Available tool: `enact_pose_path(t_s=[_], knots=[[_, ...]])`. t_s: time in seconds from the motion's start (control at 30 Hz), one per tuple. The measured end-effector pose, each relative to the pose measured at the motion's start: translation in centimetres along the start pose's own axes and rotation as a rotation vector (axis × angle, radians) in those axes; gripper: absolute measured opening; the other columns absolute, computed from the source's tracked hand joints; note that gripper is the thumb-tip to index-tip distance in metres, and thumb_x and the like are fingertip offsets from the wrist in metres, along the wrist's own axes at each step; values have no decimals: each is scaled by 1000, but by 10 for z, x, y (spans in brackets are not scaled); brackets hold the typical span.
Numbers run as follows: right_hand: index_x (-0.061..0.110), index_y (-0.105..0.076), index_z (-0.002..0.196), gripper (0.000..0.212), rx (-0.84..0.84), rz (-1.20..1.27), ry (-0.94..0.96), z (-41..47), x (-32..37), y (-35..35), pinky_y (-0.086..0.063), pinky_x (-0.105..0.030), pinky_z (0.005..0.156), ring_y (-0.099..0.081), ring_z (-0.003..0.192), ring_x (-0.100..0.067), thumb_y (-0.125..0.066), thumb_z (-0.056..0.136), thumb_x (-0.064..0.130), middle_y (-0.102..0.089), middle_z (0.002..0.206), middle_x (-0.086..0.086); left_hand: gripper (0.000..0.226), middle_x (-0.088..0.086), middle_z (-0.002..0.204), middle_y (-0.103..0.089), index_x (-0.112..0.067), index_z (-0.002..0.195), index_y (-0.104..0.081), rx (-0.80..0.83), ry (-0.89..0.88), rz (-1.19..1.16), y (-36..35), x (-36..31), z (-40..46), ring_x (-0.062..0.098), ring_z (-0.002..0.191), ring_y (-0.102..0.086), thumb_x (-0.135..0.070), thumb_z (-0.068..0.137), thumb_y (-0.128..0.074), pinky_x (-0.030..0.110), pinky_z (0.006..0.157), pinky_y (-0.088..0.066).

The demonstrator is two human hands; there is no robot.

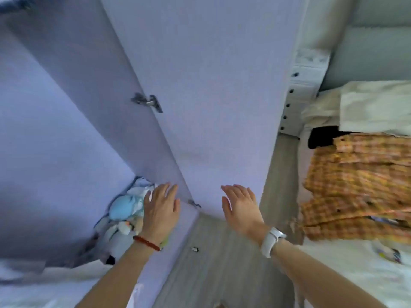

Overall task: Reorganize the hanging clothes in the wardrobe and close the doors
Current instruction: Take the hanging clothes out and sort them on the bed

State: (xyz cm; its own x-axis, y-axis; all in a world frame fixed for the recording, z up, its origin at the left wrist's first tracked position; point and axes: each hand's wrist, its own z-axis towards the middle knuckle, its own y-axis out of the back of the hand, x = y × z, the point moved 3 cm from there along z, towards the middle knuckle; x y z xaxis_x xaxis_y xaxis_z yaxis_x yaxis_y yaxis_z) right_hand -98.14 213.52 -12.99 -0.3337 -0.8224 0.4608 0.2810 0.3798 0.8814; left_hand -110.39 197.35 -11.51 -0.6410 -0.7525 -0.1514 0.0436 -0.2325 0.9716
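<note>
lilac wardrobe door point(211, 107) stands open between two flat, empty hands.
both hands are held out with fingers straight and a little spread, gripping nothing. the right hand point(239, 207) is at the door's inner face near its lower edge, whether touching i cannot tell; the left hand point(161, 207) is at the side panel point(100, 107) by the lower hinge point(194, 203), over soft toys point(126, 210) on the wardrobe floor. the door's long axis runs up and away from the fingers, its free edge to the right, its hinged edge with the upper hinge point(148, 102) to the left. the right hand is nearer the door, so closing it likely falls to that hand. no hanging clothes show here; an orange checked garment point(355, 185) lies on the bed point(344, 274) at right.
</note>
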Motion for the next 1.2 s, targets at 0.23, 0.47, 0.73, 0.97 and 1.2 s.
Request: enact_pose_path(t_s=[0.23,0.47,0.73,0.97,1.2], knots=[[4,-64,110,32,-1,129,493,73,199,-50,-45,-46,91,-61,103,-32,-51,83,14,-68,104,-12,41,17,117,-63,-7,111,-65,-215,447,158,94,168,-64,34,111,-58,-7,71,-72,57,92,-42],[5,-61,116,30,205,344,798,92,360,-100,-47,-39,87,-61,102,-31,-49,88,8,-67,108,-12,35,16,112,-62,-8,108,-63,-533,723,332,184,257,-133,34,102,-60,-8,73,-63,49,81,-46],[10,-55,122,31,432,539,1069,99,529,-121,-44,-35,91,-56,108,-28,-43,94,17,-63,117,-9,47,18,139,-43,-7,133,-46,-697,1175,397,252,334,-194,37,124,-41,-15,87,-52,52,92,-35],[2,-45,123,43,587,466,1098,58,640,-113,-42,-32,80,-54,106,-34,-45,93,33,-56,117,-18,50,1,153,-22,-15,146,-18,-558,1280,230,255,373,-216,21,139,-18,-21,98,-32,40,107,-24],[-2,-42,115,26,472,311,988,59,650,-124,-36,-32,68,-58,97,-39,-34,95,13,-61,105,-22,48,9,143,-36,-13,143,-29,-695,1184,132,249,381,-222,26,129,-36,-17,96,-40,41,103,-32]])
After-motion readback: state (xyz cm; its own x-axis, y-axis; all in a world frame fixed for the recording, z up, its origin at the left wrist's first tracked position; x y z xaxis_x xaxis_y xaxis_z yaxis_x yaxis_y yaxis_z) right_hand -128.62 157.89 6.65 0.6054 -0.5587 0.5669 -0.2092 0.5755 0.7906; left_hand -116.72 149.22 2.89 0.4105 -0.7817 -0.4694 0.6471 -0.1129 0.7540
